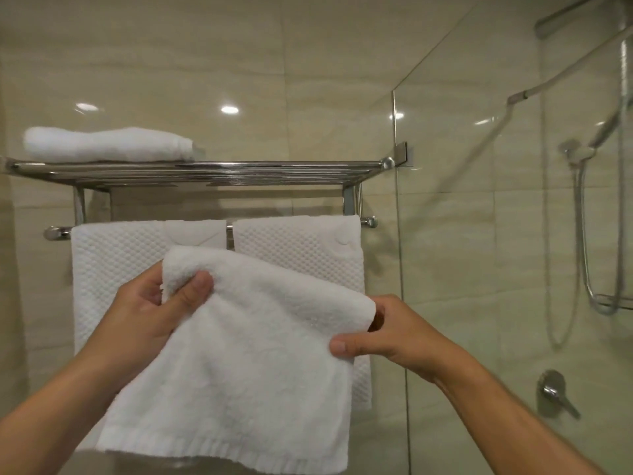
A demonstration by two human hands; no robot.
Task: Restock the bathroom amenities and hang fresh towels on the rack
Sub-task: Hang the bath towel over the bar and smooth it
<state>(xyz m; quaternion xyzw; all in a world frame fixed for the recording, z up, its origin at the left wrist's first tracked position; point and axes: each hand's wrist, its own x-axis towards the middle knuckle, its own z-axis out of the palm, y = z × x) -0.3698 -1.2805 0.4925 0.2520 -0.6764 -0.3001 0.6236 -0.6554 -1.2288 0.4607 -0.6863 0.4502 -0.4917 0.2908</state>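
Note:
I hold a white terry towel (246,354) in front of the chrome towel rack (205,173). My left hand (150,313) grips its upper left corner, thumb on the front. My right hand (387,334) pinches its upper right corner. The towel hangs down between both hands, its hem near the bottom of the view. Behind it, a white waffle-textured towel (113,269) is draped over the rack's lower bar (56,232). A folded white towel (106,144) lies on the left of the rack's top shelf.
A glass shower screen (445,234) stands right of the rack, its edge close to my right hand. Behind the glass are a hand shower with hose (580,214) and a mixer tap (555,392). Beige tiled wall (239,80) all round.

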